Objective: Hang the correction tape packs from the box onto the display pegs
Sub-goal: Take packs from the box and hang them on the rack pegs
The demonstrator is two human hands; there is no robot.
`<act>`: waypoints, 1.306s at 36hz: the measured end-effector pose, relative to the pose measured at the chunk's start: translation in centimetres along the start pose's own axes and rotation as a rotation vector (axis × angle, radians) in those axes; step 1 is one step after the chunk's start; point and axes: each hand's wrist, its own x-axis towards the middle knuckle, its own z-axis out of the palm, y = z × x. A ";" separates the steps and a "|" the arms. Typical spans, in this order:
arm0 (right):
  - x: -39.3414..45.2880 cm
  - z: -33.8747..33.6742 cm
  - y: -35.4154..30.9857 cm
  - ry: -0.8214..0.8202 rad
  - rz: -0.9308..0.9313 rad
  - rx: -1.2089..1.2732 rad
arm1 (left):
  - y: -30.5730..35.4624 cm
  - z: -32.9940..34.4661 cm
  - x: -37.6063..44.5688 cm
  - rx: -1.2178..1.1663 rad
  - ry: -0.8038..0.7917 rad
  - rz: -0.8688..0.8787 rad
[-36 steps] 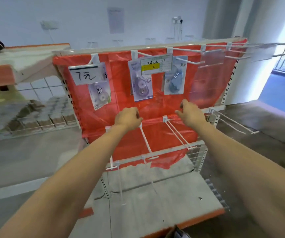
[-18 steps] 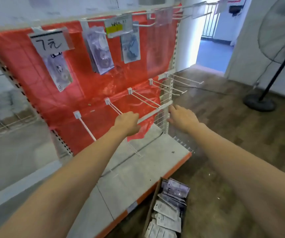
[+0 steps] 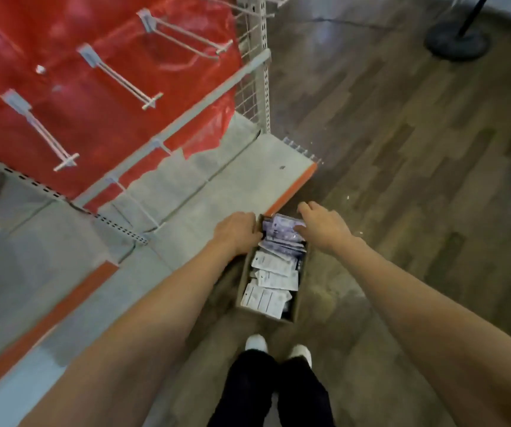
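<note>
Head view: both hands over box (image 3: 243, 280) of correction tape packs (image 3: 274, 274); right hand (image 3: 322, 228) fingers spread, left hand (image 3: 237, 231) fingers hidden.

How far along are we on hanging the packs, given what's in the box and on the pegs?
Early, going by this view. Done: nothing visible here; the pegs in view are bare. In hand: both hands are at the box, the left hand on its rim, the right hand over the packs, with no clear grip yet. Left: the box looks nearly full.

Grey shelf (image 3: 205, 192) with orange edge at 9 o'clock. Wood-look floor (image 3: 417, 149) at 3 o'clock. Round black stand base (image 3: 457, 41) at 1 o'clock. White shoes (image 3: 257, 343), black trousers (image 3: 279, 392) at 6 o'clock.
</note>
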 end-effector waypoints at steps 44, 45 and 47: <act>18.4 44.9 9.0 0.132 0.176 0.236 | -10.9 47.1 26.9 -1.193 0.117 -0.424; 18.1 45.1 8.9 0.115 0.168 0.227 | -10.8 46.9 26.9 -1.249 0.104 -0.439; 17.5 45.3 8.7 0.084 0.150 0.209 | -10.5 46.5 26.7 -1.322 0.082 -0.449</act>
